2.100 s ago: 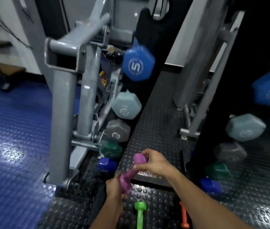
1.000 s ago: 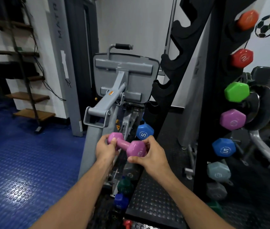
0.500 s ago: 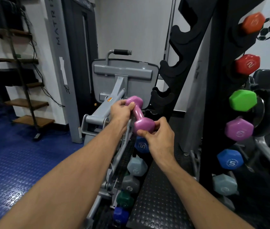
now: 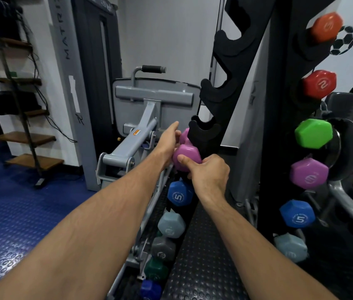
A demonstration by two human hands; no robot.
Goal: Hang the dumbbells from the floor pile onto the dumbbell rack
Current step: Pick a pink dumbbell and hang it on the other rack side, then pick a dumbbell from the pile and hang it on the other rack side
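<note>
Two bare hands hold a purple dumbbell (image 4: pixel 186 155) against the near upright of a black dumbbell rack (image 4: pixel 231 100). The right hand (image 4: pixel 207 173) grips the dumbbell's near head from below, thumb pressed across its front and fingers curled under it. The left hand (image 4: pixel 170 140) lies along the dumbbell's left side, touching it; its fingers are mostly hidden behind the weight, so how far they curl cannot be told. The dumbbell sits just below an open black cradle (image 4: pixel 203 129), its far head partly hidden by that cradle.

Directly under the hands, on the same upright, hang a blue dumbbell marked 5 (image 4: pixel 179 195), a pale blue one (image 4: pixel 171 224), a grey one (image 4: pixel 163 249), a dark green one (image 4: pixel 156 270) and a dark blue one (image 4: pixel 151 289). On the far upright to the right, top to bottom, hang orange (image 4: pixel 326 26), red (image 4: pixel 319 84), green (image 4: pixel 313 133), purple (image 4: pixel 308 174), blue (image 4: pixel 297 214) and pale blue (image 4: pixel 291 247) dumbbells. A grey exercise machine (image 4: pixel 149 109) stands behind the left hand, on blue studded flooring (image 4: pixel 13 213).
</note>
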